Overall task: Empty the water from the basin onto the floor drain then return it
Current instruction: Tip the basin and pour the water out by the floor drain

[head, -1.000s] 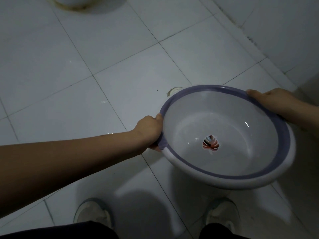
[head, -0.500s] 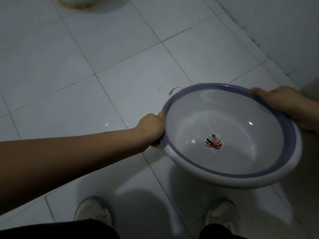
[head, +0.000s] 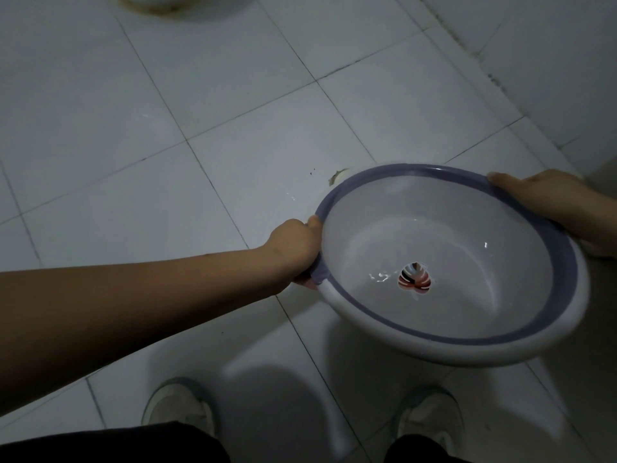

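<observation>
A round white basin [head: 521,289] with a purple rim and a small coloured leaf picture at its bottom hangs above the tiled floor at the right. Shallow water glints at its bottom. My left hand [head: 293,252] grips the rim on the basin's left side. My right hand [head: 547,202] grips the rim at the far right. A small pale patch on the floor [head: 339,176], possibly the floor drain, peeks out just beyond the basin's far-left edge; most of it is hidden by the basin.
White floor tiles [head: 167,95] spread to the left and ahead. A tiled wall [head: 551,45] rises at the right. The base of a white fixture [head: 160,3] shows at the top edge. My two shoes [head: 180,409] stand below the basin.
The basin and both hands have drifted slightly to the right in the view. Both grips on the rim are unchanged, and the water's glint has shifted a little.
</observation>
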